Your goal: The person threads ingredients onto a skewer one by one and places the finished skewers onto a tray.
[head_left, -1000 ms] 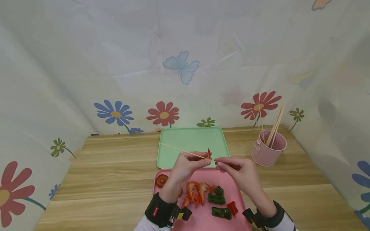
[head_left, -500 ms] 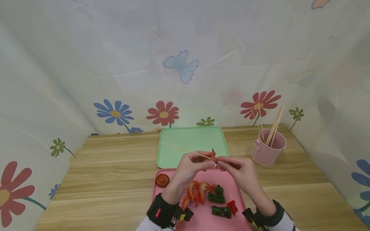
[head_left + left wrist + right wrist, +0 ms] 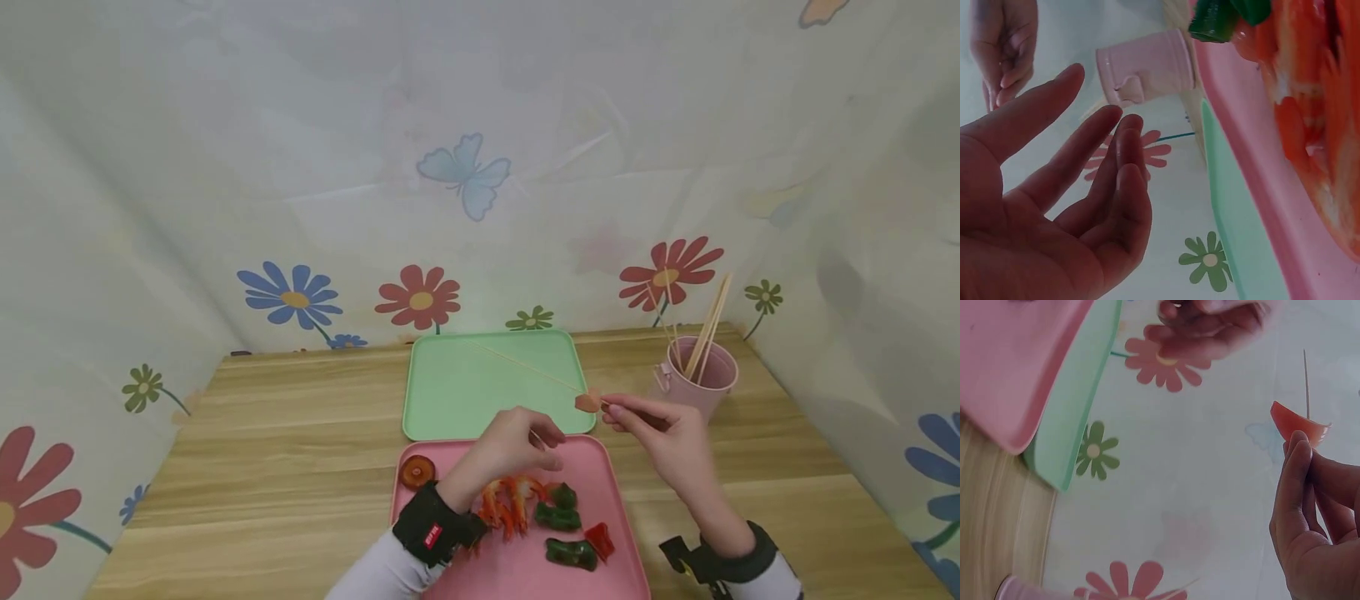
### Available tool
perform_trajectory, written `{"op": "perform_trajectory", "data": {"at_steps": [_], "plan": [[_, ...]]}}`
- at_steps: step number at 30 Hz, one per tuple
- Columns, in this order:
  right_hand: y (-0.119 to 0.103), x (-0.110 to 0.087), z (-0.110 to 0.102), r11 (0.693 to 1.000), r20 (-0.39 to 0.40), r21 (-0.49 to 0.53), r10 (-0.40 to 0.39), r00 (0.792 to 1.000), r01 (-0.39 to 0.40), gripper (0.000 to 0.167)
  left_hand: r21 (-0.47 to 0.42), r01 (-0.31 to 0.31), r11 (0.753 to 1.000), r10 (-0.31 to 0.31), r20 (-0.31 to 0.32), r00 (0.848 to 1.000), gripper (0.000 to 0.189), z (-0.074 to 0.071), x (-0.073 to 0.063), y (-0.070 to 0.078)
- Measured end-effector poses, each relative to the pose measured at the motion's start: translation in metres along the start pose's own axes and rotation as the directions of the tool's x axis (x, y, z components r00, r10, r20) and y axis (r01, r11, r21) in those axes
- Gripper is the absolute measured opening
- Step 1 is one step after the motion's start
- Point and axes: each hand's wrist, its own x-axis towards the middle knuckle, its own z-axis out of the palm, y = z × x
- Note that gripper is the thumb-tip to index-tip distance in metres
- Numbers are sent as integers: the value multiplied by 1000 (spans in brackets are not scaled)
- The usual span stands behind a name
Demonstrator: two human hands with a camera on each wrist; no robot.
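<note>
My right hand (image 3: 667, 437) pinches a thin wooden skewer (image 3: 525, 365) near one end, with a curved red pepper piece (image 3: 588, 402) threaded on it right by the fingertips. In the right wrist view the bare length of the skewer (image 3: 1306, 381) sticks out beyond the pepper piece (image 3: 1297, 425). Loosely bent and holding nothing, my left hand (image 3: 517, 442) hovers over the pink tray (image 3: 547, 579). Beneath it on that tray lie orange-red shrimp (image 3: 517, 504). Green pepper pieces (image 3: 572, 553), another red pepper piece (image 3: 600, 540) and a brown mushroom cap (image 3: 417, 472) lie there too.
A light green tray (image 3: 450, 392) stands behind the pink one, under the skewer in the head view. At the back right is a pink bucket (image 3: 686, 392) with several wooden skewers (image 3: 708, 329). A flower-printed sheet (image 3: 337, 208) closes off the wooden table's far side.
Both hands were together at the skewer; the left has let go and dropped back toward the pink tray. My right hand has carried the skewer and pepper piece to the right.
</note>
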Motion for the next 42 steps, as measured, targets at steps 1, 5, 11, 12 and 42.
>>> {"op": "perform_trajectory", "data": {"at_steps": [1,5,11,12,42], "plan": [[1,0,-3,1000,-9,-1,4,1000,-4,21,53,1,999,-2,19,1000,22,2,2,0],[6,-2,-15,999,-47,-37,15,999,-17,22,212,0,977,-20,90,996,23,11,9,2],[11,-7,-28,994,-87,-91,50,995,-58,25,392,-23,920,-39,150,988,28,22,14,8],[11,-8,-30,993,-90,-101,53,995,-62,26,407,-28,913,-40,156,987,28,23,15,9],[14,-13,-40,962,-131,-250,81,988,-112,25,397,-69,915,5,160,987,14,28,13,9]]}}
